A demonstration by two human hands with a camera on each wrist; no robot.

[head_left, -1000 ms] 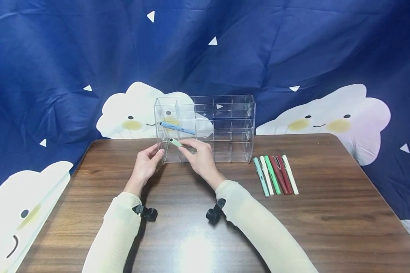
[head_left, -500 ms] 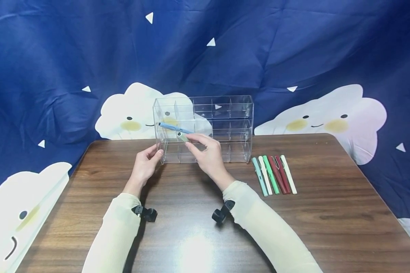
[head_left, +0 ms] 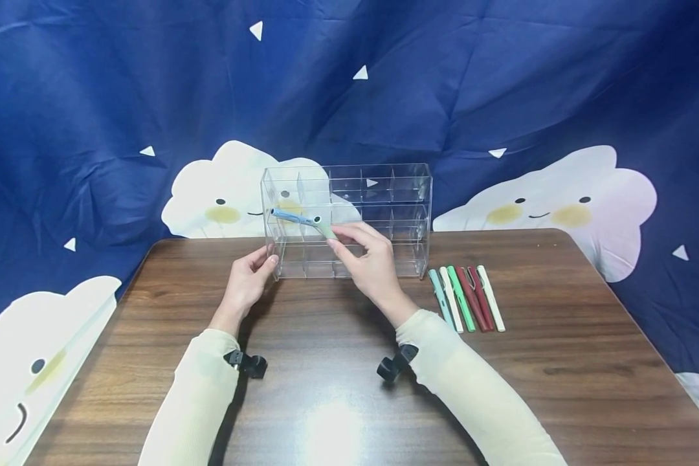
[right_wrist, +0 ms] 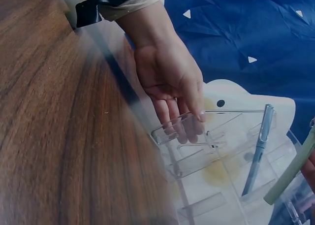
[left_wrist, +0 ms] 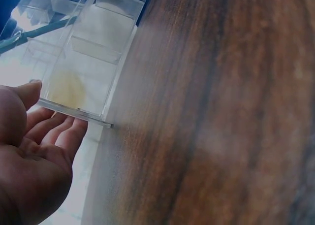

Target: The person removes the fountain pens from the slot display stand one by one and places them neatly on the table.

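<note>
In the head view my left hand (head_left: 246, 283) grips the left end of a clear acrylic rack (head_left: 378, 223) with tiers of compartments. The left wrist view has the thumb on one side of its end panel (left_wrist: 74, 114) and the fingers on the other. My right hand (head_left: 368, 262) pinches a pale green pen (head_left: 325, 228) in front of the rack, its open-looking round end pointing up and left. A blue pen (head_left: 290, 216) lies slanted across the left compartments of the middle tier. Seen from the right wrist, the green pen (right_wrist: 290, 173) is apart from the blue pen (right_wrist: 258, 151).
On the wooden table (head_left: 303, 336), right of the rack, several pens lie side by side: light blue (head_left: 441, 291), white (head_left: 451, 299), green (head_left: 461, 298), dark red (head_left: 475, 301) and another white one (head_left: 492, 299). A blue cloud-print curtain (head_left: 408, 97) hangs behind.
My right hand has moved right and slightly up along the rack's front, carrying the pale green pen. The left hand and the blue pen have stayed in place.
</note>
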